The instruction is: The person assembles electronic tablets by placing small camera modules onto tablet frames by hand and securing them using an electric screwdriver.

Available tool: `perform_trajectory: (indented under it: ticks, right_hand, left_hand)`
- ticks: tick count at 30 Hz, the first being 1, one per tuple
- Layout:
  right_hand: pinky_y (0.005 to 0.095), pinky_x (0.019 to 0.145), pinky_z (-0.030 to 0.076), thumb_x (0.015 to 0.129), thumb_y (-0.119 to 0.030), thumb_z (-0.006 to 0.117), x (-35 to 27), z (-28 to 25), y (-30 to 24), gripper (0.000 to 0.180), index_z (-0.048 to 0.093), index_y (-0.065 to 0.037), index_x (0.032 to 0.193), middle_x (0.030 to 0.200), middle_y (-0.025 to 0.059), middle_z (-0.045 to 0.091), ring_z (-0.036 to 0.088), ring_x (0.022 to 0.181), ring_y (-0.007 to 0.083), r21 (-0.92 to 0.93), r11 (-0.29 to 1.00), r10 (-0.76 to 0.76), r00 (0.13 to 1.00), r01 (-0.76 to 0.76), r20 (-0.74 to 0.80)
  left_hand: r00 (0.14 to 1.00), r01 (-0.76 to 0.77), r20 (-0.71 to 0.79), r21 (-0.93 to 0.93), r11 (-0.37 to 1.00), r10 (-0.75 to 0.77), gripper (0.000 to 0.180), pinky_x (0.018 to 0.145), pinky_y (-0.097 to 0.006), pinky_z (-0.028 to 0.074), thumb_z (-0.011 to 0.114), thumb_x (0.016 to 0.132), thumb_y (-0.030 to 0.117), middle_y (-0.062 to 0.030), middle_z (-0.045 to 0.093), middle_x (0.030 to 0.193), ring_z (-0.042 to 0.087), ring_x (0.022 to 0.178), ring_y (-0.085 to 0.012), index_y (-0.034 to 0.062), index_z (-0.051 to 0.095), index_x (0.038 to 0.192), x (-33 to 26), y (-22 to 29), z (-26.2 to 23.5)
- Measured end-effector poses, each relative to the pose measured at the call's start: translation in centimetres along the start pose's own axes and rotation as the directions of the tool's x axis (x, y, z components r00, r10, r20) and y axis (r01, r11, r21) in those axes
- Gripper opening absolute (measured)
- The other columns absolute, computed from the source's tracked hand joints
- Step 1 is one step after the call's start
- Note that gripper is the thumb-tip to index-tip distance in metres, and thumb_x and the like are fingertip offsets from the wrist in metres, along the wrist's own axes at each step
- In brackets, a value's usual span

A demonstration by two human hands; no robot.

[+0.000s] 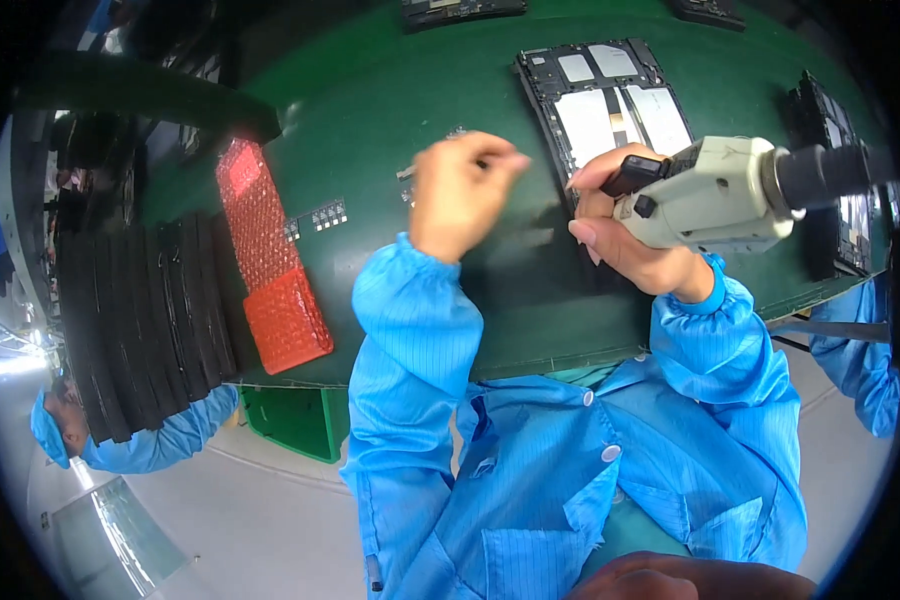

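My right hand (pixel 645 250) is wrapped round an off-white electric screwdriver (pixel 725 195) with a black lever, its dark end pointing right. Over the middle of the green table, my left hand (pixel 460 195) is closed, thumb and fingers drawn together; whatever they pinch is too small to make out. Partly behind that hand lies a small circuit board strip (pixel 407 185). An opened tablet (pixel 610 110) with silvery-white battery packs lies just beyond my right hand, which hides its lower part.
Left of my left hand are more small board strips (pixel 328 214) and a red bubble-wrap bag (pixel 260 230). A stack of black strips (pixel 150 320) stands at the left edge. Another opened device (pixel 838 170) is at the right. Co-workers' blue sleeves (pixel 175 435) show at both sides.
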State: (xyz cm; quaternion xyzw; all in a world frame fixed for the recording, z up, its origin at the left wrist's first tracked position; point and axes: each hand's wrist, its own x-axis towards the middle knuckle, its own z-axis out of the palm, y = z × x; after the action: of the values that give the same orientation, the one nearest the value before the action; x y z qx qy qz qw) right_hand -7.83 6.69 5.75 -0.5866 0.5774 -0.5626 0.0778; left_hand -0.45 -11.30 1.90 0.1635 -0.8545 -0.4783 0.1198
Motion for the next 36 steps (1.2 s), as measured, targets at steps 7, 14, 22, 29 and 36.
perform_trajectory:
  ticks: [7,14,22,29,36]
  right_hand:
    - [0.0190,0.047,0.038,0.077,0.001,0.063,-0.4,-1.4,-0.3,0.036,0.050,0.000,0.110,0.061,-0.0004,0.052,0.049,0.052,0.0055,0.437,0.884,0.298,0.921,-0.167,-0.252]
    - [0.0213,0.045,0.041,0.074,-0.002,0.066,-1.9,-9.9,-0.5,0.032,0.054,0.006,0.102,0.058,0.0029,0.054,0.053,0.048,0.0098,0.320,0.946,0.222,0.824,-0.053,-0.521]
    - [0.0257,0.045,0.040,0.074,-0.003,0.064,-5.0,-13.8,2.5,0.033,0.051,0.005,0.103,0.058,0.0044,0.052,0.049,0.045,0.0114,0.275,0.941,0.329,0.713,-0.196,-0.619]
    - [0.0219,0.043,0.042,0.072,-0.002,0.066,-4.8,-14.0,4.3,0.024,0.057,0.003,0.093,0.057,0.0021,0.054,0.053,0.047,0.0092,0.278,0.943,0.320,0.727,-0.183,-0.607]
    - [0.0225,0.042,0.040,0.069,-0.004,0.066,-4.7,-14.1,4.6,0.021,0.059,0.001,0.088,0.057,0.0021,0.054,0.051,0.044,0.0089,0.281,0.935,0.348,0.715,-0.218,-0.607]
  left_hand:
    - [0.994,0.044,-0.113,0.510,0.859,0.015,0.035,0.077,-0.037,0.045,0.076,0.062,0.026,-0.0141,0.058,0.093,0.057,0.090,-0.0295,0.0020,0.065,0.086,1.9,-0.7,-3.8]
    - [0.963,0.223,0.160,-0.021,0.975,-0.216,0.031,0.059,-0.023,0.049,0.077,0.064,0.005,-0.0083,0.062,0.072,0.060,0.065,-0.0132,-0.0060,0.059,0.086,3.5,-1.2,-3.9]
    - [0.959,0.266,0.097,0.003,0.964,-0.265,0.018,0.060,-0.021,0.049,0.073,0.067,-0.002,-0.0092,0.064,0.073,0.061,0.066,-0.0106,-0.0070,0.061,0.078,3.2,-1.1,-3.4]
    - [0.965,-0.156,-0.149,0.337,0.928,0.216,0.014,0.062,-0.026,0.048,0.071,0.068,0.003,-0.0112,0.066,0.076,0.060,0.064,-0.0147,-0.0015,0.058,0.065,-0.2,1.7,-0.3]
    - [0.997,0.073,-0.006,-0.052,0.996,-0.073,0.023,0.057,-0.018,0.044,0.072,0.070,-0.001,-0.0040,0.062,0.071,0.055,0.062,-0.0062,-0.0039,0.063,0.091,-4.9,2.9,2.3]
